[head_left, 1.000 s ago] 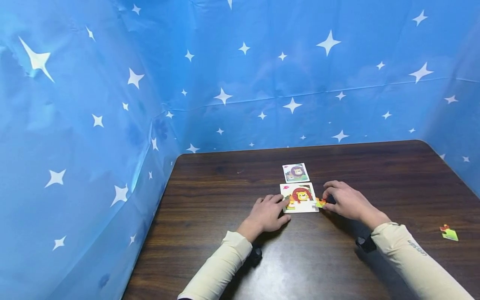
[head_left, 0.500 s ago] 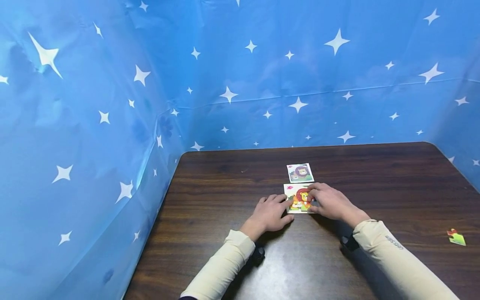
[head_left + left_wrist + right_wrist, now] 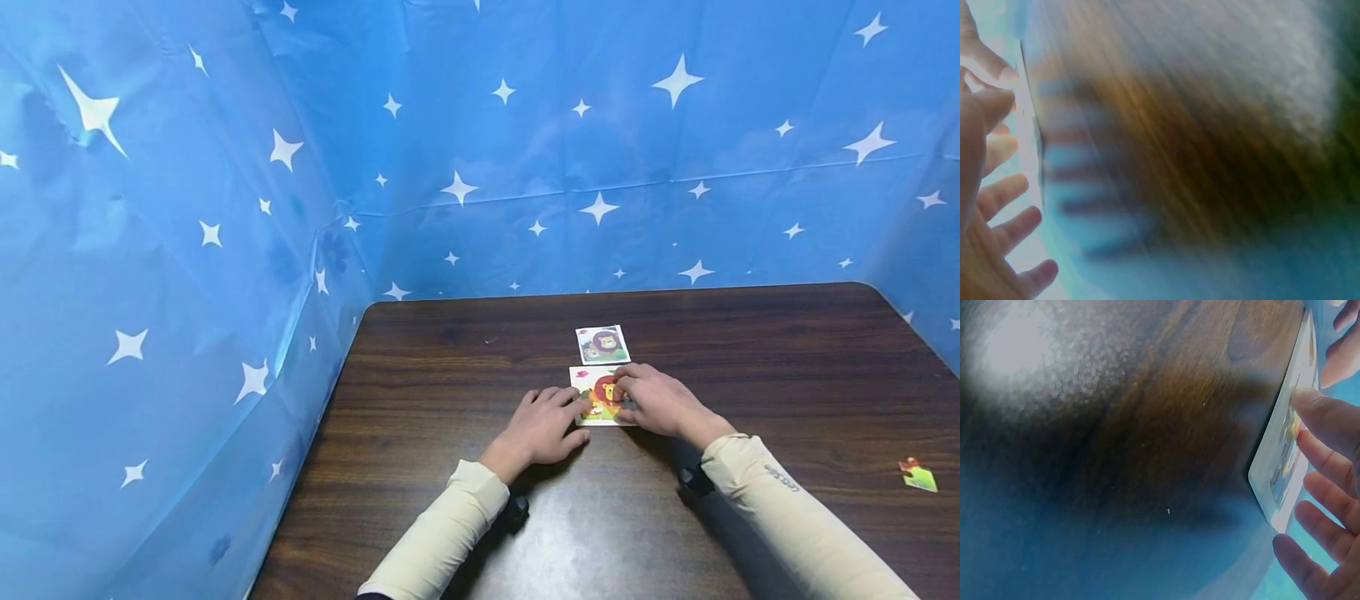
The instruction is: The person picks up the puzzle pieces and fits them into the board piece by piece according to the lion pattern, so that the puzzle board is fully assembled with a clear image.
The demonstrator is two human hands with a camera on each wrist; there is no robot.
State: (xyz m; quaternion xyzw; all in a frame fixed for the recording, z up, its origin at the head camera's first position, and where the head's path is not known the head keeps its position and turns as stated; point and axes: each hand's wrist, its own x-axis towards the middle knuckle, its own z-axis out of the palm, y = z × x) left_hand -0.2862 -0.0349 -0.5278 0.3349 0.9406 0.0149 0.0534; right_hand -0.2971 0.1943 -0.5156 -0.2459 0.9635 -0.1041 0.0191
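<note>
A jigsaw puzzle in a white frame (image 3: pixel 576 374) lies on the table, showing a lion with a red-brown mane. My left hand (image 3: pixel 542 428) rests at its left side, fingers spread, fingertips on the picture. At the right side of the frame, my right hand (image 3: pixel 663 402) pinches a puzzle piece (image 3: pixel 1295 430) with thumb and index finger, down against the picture. That hand covers most of the piece and the frame's right part. In the right wrist view its other fingers extend past the frame.
A small picture card (image 3: pixel 603 345) with the same lion lies just behind the frame. One loose green and red puzzle piece (image 3: pixel 919 476) lies far right on the brown wooden table (image 3: pixel 420 375). A blue star-printed curtain (image 3: pixel 525 150) hangs behind and at the left.
My right hand has moved left, bringing the puzzle piece from beside the frame onto the picture, and has barely shifted since half a second ago. My left hand stays at the frame's left side.
</note>
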